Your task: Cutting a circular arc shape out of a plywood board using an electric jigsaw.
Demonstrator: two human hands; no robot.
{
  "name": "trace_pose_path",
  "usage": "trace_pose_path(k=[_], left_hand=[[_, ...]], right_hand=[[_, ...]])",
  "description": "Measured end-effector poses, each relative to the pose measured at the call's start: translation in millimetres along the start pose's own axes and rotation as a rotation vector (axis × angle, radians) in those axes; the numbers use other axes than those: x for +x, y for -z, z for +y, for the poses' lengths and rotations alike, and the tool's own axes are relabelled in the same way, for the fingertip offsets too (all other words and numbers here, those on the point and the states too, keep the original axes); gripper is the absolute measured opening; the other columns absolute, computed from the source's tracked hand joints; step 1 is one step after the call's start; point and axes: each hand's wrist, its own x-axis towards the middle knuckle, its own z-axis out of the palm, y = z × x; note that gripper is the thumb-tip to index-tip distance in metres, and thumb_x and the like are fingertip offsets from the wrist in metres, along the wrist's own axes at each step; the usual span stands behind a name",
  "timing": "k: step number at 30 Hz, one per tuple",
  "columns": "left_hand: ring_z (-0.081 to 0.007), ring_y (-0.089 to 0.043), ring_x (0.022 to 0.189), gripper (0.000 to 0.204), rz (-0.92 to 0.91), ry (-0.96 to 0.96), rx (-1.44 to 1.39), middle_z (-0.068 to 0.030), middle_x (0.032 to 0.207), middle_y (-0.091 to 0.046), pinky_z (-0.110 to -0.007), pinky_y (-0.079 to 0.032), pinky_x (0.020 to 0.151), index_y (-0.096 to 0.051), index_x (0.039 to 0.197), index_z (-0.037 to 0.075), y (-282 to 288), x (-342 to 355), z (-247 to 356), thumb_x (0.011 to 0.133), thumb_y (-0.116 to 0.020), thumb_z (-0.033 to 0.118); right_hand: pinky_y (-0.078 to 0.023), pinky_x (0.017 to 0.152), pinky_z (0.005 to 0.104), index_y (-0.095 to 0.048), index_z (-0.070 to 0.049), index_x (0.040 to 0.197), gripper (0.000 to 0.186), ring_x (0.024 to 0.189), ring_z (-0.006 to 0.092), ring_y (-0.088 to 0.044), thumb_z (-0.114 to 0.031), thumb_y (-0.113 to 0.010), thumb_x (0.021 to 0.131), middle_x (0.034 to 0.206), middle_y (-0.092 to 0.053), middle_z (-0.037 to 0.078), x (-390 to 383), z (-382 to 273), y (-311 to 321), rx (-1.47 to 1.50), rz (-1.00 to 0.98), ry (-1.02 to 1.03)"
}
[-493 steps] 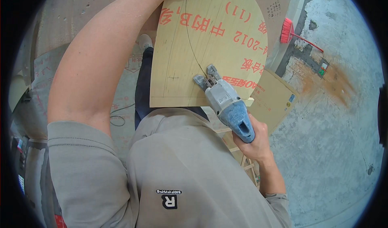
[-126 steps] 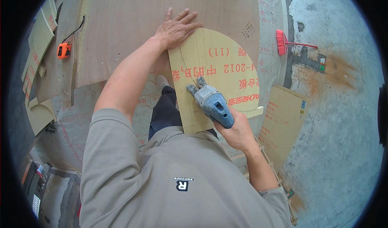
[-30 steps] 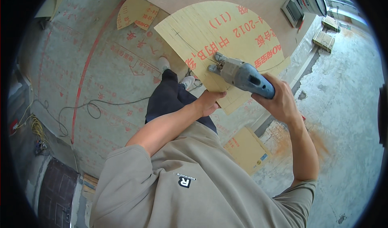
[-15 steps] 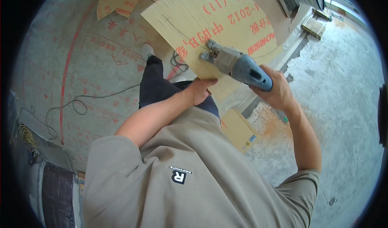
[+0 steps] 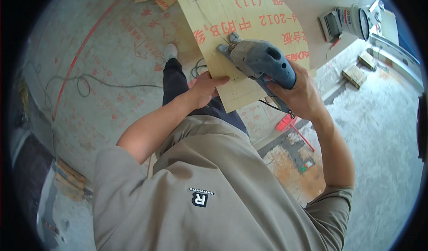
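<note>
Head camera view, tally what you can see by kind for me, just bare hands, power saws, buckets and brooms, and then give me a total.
Left hand and right hand: 2
Power saw: 1
White bucket: 1
Red broom: 1
Total: 5

Broom [image 5: 285, 122]: was red, lay on concrete floor [image 5: 379, 157].
Bucket [image 5: 351, 21]: stood beside flat grey object [image 5: 331, 27].
Blocks [image 5: 354, 76]: lay near each other.
</note>
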Motion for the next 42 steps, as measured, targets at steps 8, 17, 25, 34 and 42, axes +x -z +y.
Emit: trace_pose_path(k=[8,17,25,34,42], left_hand=[[-0.0242,-0.069,0.109,0.036,0.120,-0.194,-0.228,-0.0104,0.121,-0.072,-0.040,-0.053,0.097,-0.065,0.126,-0.001,-19.0,12.2,-25.0,0.091,-0.074,0.000],[-0.0172,-0.068,0.093,0.032,0.283,-0.157,-0.079,-0.0063,0.105,-0.074,-0.035,-0.053,0.087,-0.070,0.115,-0.001,-29.3,11.2,-11.7,0.085,-0.078,0.000],[-0.0167,-0.070,0.095,0.029,0.294,-0.182,-0.119,-0.0069,0.105,-0.074,-0.033,-0.054,0.085,-0.070,0.116,0.000,-32.3,10.5,-2.5,0.088,-0.077,0.001],[-0.0166,-0.070,0.094,0.026,0.267,-0.194,-0.020,-0.0070,0.104,-0.074,-0.034,-0.055,0.085,-0.069,0.116,0.000,-31.2,7.8,-2.1,0.090,-0.075,0.002],[-0.0156,-0.069,0.094,0.024,0.258,-0.201,-0.037,-0.0066,0.103,-0.074,-0.033,-0.054,0.084,-0.070,0.115,0.000,-34.8,5.3,1.8,0.091,-0.074,0.002]], right_hand=[[-0.053,0.078,0.0476,-0.066,-0.001,0.103,0.027,0.088,0.0477,-0.067,-0.017,-0.077,0.084,0.087,-0.069,0.027,1.9,-3.5,-1.5,-0.079,0.025,-0.016],[-0.055,0.071,0.0410,-0.063,-0.003,0.100,0.023,0.078,0.0430,-0.070,-0.007,-0.075,0.080,0.079,-0.067,0.020,4.3,-9.2,-1.0,-0.070,-0.036,-0.171],[-0.055,0.070,0.0367,-0.064,-0.001,0.102,0.024,0.073,0.0356,-0.072,-0.003,-0.076,0.080,0.080,-0.069,0.018,9.5,-9.5,-0.2,-0.021,-0.059,-0.148],[-0.055,0.068,0.0422,-0.061,-0.003,0.108,0.038,0.076,0.0397,-0.071,-0.007,-0.080,0.076,0.084,-0.068,0.019,8.0,-1.9,-1.7,-0.033,-0.056,-0.078],[-0.056,0.068,0.0420,-0.061,-0.002,0.108,0.037,0.076,0.0395,-0.071,-0.006,-0.080,0.076,0.084,-0.068,0.019,16.0,-12.3,1.9,-0.048,-0.092,-0.092]])
